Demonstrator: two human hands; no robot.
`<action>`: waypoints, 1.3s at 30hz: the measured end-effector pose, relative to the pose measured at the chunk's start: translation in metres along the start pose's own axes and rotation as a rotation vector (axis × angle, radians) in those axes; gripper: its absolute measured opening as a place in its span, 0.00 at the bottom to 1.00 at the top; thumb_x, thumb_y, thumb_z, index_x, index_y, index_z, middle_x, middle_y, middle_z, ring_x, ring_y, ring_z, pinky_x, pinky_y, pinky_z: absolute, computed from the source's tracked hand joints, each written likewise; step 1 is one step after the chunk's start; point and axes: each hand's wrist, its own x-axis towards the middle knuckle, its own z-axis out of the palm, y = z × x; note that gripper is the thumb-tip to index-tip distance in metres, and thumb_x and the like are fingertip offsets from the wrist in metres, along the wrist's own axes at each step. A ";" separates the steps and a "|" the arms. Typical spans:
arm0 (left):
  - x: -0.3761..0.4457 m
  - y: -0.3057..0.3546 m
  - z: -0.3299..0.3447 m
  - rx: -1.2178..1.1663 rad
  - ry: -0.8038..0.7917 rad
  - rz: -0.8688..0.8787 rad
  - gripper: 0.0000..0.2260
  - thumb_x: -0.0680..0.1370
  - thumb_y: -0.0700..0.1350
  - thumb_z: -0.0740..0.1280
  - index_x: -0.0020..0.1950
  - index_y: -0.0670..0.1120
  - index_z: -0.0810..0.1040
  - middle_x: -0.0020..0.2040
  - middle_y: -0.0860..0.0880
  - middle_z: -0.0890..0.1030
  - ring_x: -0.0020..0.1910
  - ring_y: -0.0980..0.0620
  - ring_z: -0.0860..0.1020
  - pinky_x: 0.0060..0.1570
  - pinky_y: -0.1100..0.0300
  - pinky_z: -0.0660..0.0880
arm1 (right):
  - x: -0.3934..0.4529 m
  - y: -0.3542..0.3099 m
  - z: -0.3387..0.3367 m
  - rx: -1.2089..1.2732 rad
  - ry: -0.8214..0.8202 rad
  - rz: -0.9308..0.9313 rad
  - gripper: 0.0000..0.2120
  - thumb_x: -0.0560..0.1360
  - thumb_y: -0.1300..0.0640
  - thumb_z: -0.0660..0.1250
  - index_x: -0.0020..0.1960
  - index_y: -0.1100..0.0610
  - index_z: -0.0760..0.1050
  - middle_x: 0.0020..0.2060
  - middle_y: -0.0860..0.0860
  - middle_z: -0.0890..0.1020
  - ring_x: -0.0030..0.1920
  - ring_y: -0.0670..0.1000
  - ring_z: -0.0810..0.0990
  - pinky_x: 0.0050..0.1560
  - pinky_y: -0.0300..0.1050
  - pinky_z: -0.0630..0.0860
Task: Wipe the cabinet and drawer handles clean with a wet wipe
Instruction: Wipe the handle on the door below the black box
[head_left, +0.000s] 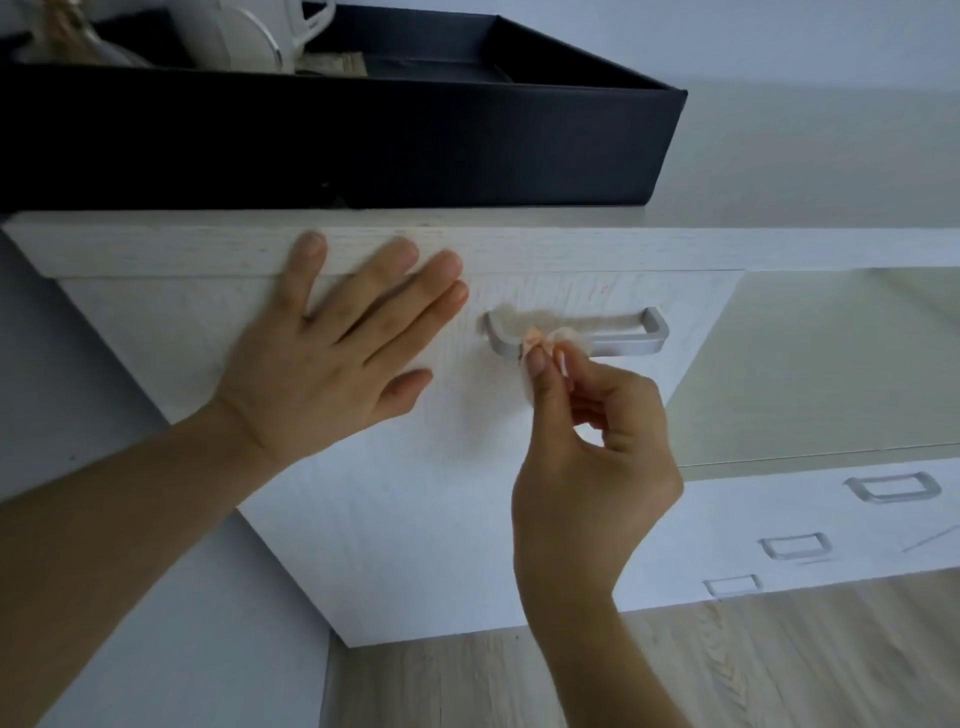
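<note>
A white wood-grain cabinet front (363, 493) carries a silver bar handle (631, 340) near its top. My right hand (592, 447) pinches a small crumpled wet wipe (545, 340) against the left part of that handle; the wipe looks blurred along the bar. My left hand (332, 353) lies flat and open on the cabinet front to the left of the handle, fingers spread and reaching the top edge. Three more silver handles (893, 488), (797, 545), (732, 584) sit on drawer fronts at the lower right.
A black tray (363, 140) rests on the cabinet top and holds a white kettle (249, 31) and a glass vessel (67, 36). A pale green panel (831, 364) lies right of the handle. Light wood floor (519, 675) runs below, and a grey wall (104, 364) stands on the left.
</note>
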 end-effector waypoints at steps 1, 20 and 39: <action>0.000 0.001 0.002 0.023 0.002 0.007 0.32 0.80 0.57 0.56 0.77 0.39 0.55 0.77 0.40 0.52 0.76 0.42 0.47 0.71 0.38 0.46 | -0.001 0.002 0.000 0.017 0.001 -0.002 0.03 0.71 0.57 0.73 0.42 0.55 0.80 0.35 0.46 0.80 0.34 0.44 0.77 0.38 0.30 0.73; -0.007 0.010 0.010 0.034 0.026 -0.027 0.32 0.79 0.57 0.54 0.77 0.39 0.53 0.78 0.40 0.47 0.76 0.41 0.46 0.71 0.37 0.45 | 0.003 0.006 0.001 0.042 -0.016 -0.060 0.04 0.72 0.56 0.72 0.42 0.49 0.78 0.36 0.43 0.79 0.37 0.42 0.78 0.41 0.30 0.72; -0.008 0.012 0.008 0.031 0.012 -0.026 0.32 0.80 0.58 0.52 0.77 0.39 0.51 0.77 0.39 0.44 0.76 0.40 0.44 0.71 0.38 0.44 | -0.008 -0.004 0.015 -0.100 -0.014 -0.144 0.07 0.72 0.56 0.73 0.42 0.59 0.78 0.36 0.48 0.76 0.32 0.45 0.74 0.37 0.26 0.70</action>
